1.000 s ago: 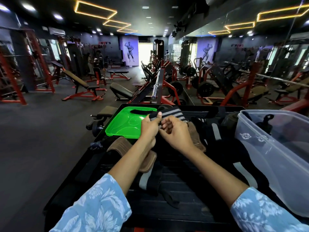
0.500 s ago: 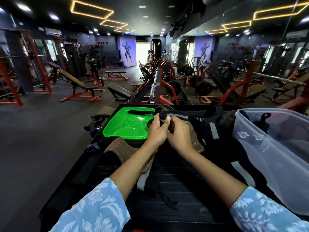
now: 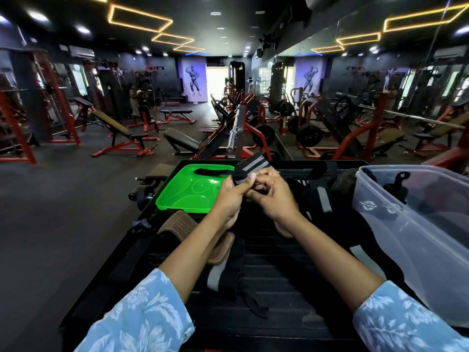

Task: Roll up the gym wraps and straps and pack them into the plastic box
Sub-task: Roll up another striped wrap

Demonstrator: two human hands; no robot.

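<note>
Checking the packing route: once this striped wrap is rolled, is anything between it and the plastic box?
Nothing visible blocks it. Both hands, left hand and right hand, hold the striped wrap; the plastic box sits open-topped to the right, its green lid lying off to the left.

i see a dark gym: red-framed benches (image 3: 121, 133) at ten o'clock, bright doorway (image 3: 215, 82) at twelve, yellow ceiling lights (image 3: 142, 20).

The black wrap with grey stripes (image 3: 250, 166) is partly rolled and stands up at 12 o'clock of the two hands, which pinch it. More black straps (image 3: 322, 199) lie loose on the dark surface. The clear plastic box (image 3: 406, 224) stands at 3 o'clock, open, with a dark strap inside.
</note>
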